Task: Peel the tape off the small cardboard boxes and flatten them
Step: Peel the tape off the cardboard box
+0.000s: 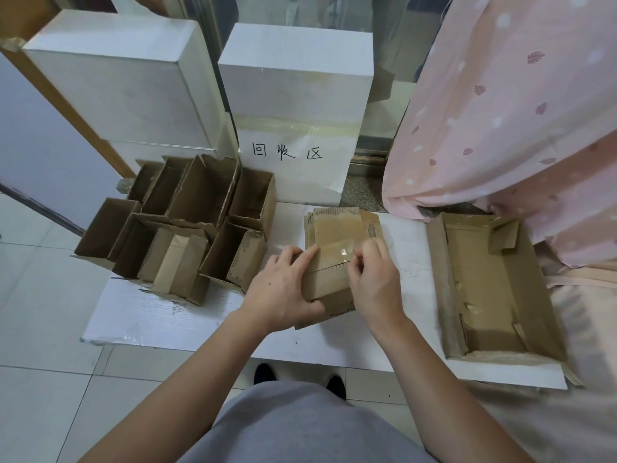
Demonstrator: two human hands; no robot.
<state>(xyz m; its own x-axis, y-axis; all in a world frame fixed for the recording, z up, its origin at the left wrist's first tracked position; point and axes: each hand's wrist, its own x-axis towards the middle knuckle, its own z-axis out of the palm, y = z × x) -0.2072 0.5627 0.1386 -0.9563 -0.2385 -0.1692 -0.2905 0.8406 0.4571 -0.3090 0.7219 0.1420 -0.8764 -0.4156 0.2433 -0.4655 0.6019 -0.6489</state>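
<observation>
A small brown cardboard box (329, 284) lies in front of me on the white board (207, 325). My left hand (283, 289) grips its left side, index finger stretched across the top and thumb against the near face. My right hand (374, 279) pinches the edge of a clear tape strip (337, 253) that runs over the box top. Behind this box lies a stack of flattened cardboard pieces (340, 225). Several open small boxes (187, 222) stand clustered at the left.
A shallow cardboard tray (494, 289) lies at the right. Two tall white boxes (293, 105) stand at the back, one bearing a handwritten paper label. A pink patterned cloth (521, 121) hangs at the right. Tiled floor lies to the left.
</observation>
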